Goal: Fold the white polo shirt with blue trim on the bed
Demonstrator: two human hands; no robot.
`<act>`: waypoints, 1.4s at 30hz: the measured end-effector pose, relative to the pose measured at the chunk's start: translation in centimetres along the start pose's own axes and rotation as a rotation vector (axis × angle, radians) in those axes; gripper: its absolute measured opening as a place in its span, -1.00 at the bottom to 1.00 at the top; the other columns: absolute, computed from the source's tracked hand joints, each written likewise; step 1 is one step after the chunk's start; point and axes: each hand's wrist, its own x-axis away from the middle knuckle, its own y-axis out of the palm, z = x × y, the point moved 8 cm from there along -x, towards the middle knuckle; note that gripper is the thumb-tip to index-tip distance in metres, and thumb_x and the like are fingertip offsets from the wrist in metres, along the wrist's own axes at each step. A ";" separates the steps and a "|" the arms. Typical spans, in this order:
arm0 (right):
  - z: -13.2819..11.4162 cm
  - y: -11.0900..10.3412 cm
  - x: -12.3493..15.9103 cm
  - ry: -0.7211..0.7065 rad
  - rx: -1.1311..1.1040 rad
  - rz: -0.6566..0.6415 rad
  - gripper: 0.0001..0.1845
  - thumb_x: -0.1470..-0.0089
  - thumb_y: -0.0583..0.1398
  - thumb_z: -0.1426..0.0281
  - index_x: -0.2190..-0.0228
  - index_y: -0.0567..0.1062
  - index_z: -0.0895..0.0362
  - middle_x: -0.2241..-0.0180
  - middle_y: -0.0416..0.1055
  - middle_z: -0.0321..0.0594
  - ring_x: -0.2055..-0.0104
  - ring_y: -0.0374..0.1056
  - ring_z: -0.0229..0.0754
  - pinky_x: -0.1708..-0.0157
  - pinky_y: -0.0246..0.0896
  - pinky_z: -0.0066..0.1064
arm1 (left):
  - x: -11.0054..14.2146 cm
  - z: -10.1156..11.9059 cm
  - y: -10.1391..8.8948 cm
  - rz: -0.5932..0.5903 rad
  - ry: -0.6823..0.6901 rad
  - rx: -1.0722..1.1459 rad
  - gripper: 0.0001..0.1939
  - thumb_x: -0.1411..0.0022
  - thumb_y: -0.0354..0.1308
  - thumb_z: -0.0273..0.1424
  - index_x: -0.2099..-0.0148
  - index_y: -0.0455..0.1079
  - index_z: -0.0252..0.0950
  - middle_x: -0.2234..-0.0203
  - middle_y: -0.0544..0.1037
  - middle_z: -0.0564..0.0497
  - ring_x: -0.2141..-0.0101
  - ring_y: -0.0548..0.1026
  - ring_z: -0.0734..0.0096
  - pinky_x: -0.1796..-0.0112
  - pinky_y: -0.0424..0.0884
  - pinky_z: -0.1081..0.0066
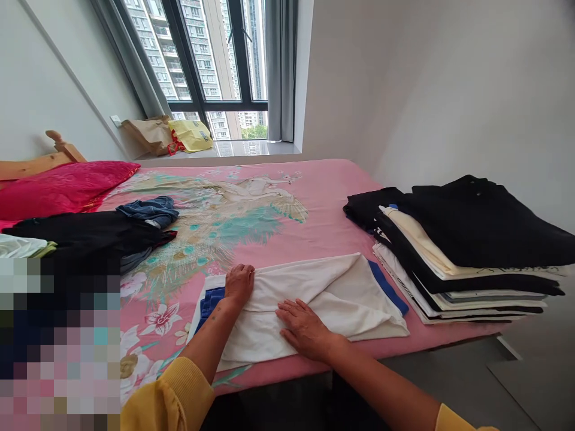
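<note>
**Soft white cloth, light handling**

White garment lies on bed. Looks light, limp, creases easily; best hold: corners at the blue-edged end. My right grip is spread open, pressing, nothing grasped; left grip touches cloth, pinch unclear.

- The person's left hand touches the white garment (blue shows near both ends); the right hand lies spread on it.
- Folded clothes sit stacked at right on the pink bedding.
- Left: a red pillow.
</note>
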 end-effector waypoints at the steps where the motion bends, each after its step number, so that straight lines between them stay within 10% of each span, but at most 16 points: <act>1: 0.1 -0.8 -0.4 0.011 -0.022 0.048 -0.59 -0.17 0.02 0.35 -0.05 0.29 0.16 -0.10 0.23 -0.11 -0.17 0.07 -0.12 -0.20 -0.13 -0.19 | 0.2 0.7 -0.1 0.012 0.032 0.009 -0.70 -0.28 -0.16 -0.41 0.13 0.40 -0.29 0.21 0.47 -0.14 0.12 0.39 0.23 0.08 0.23 0.27; 7: 3.5 -3.9 -3.2 0.212 -0.001 0.239 -0.60 -0.22 -0.10 0.38 -0.02 0.32 0.16 -0.06 0.27 -0.11 -0.16 0.08 -0.15 -0.21 -0.18 -0.17 | 3.4 7.5 1.6 -0.011 0.422 0.156 -0.64 -0.26 -0.15 -0.49 0.02 0.38 -0.18 0.07 0.46 -0.04 0.01 0.35 0.35 -0.05 0.20 0.30; 12: 13.3 -3.0 -0.1 0.698 0.169 0.012 -0.38 -0.21 -0.09 0.15 -0.20 0.09 0.22 -0.26 -0.13 -0.05 -0.30 -0.30 -0.01 -0.21 -0.51 0.08 | 4.8 6.2 4.2 -0.086 0.226 0.010 -0.42 -0.22 -0.05 -0.11 -0.25 0.08 -0.10 -0.26 0.06 -0.05 -0.25 -0.06 0.04 -0.16 -0.25 -0.12; 17: 20.2 -6.9 6.4 0.944 0.310 0.117 -0.37 -0.22 -0.13 0.19 -0.21 0.03 0.28 -0.26 -0.17 0.05 -0.30 -0.30 0.06 -0.18 -0.44 0.12 | 4.9 5.0 4.8 -0.176 0.159 -0.058 -0.31 -0.17 -0.07 0.01 -0.30 -0.04 -0.07 -0.29 -0.07 -0.05 -0.27 -0.19 0.04 -0.15 -0.37 -0.11; 21: 18.5 -8.7 6.3 0.879 0.354 0.202 -0.41 -0.24 -0.17 0.25 -0.22 0.03 0.27 -0.25 -0.12 0.03 -0.30 -0.30 0.00 -0.21 -0.45 0.04 | 4.7 5.0 5.0 -0.205 0.154 -0.071 -0.30 -0.17 -0.09 0.03 -0.30 -0.05 -0.08 -0.29 -0.09 -0.06 -0.27 -0.20 0.04 -0.14 -0.37 -0.13; 26: 13.9 -5.6 1.5 0.511 0.222 0.078 -0.38 -0.24 -0.23 0.13 -0.24 -0.04 0.13 -0.28 -0.20 -0.21 -0.32 -0.42 -0.18 -0.24 -0.57 -0.07 | 4.7 5.1 5.0 -0.195 0.146 -0.099 -0.30 -0.19 -0.14 0.04 -0.30 -0.07 -0.08 -0.30 -0.11 -0.04 -0.27 -0.23 0.10 -0.14 -0.38 -0.13; 34: 21.4 -8.5 5.9 1.035 0.337 0.085 -0.31 -0.20 -0.12 0.14 -0.21 0.02 0.34 -0.26 -0.19 0.11 -0.30 -0.35 0.07 -0.18 -0.46 0.10 | 4.9 5.0 5.1 -0.157 0.143 -0.121 -0.32 -0.19 -0.13 0.02 -0.30 -0.07 -0.07 -0.30 -0.09 -0.01 -0.27 -0.20 0.13 -0.16 -0.40 -0.07; 42: 16.7 -5.4 1.7 0.529 0.245 -0.007 -0.44 -0.24 -0.17 0.16 -0.22 0.03 0.04 -0.27 -0.15 -0.25 -0.31 -0.36 -0.21 -0.24 -0.50 -0.15 | 4.8 5.0 5.3 -0.109 0.158 -0.122 -0.33 -0.20 -0.14 0.02 -0.30 -0.05 -0.07 -0.29 -0.08 -0.01 -0.27 -0.19 0.14 -0.16 -0.38 -0.07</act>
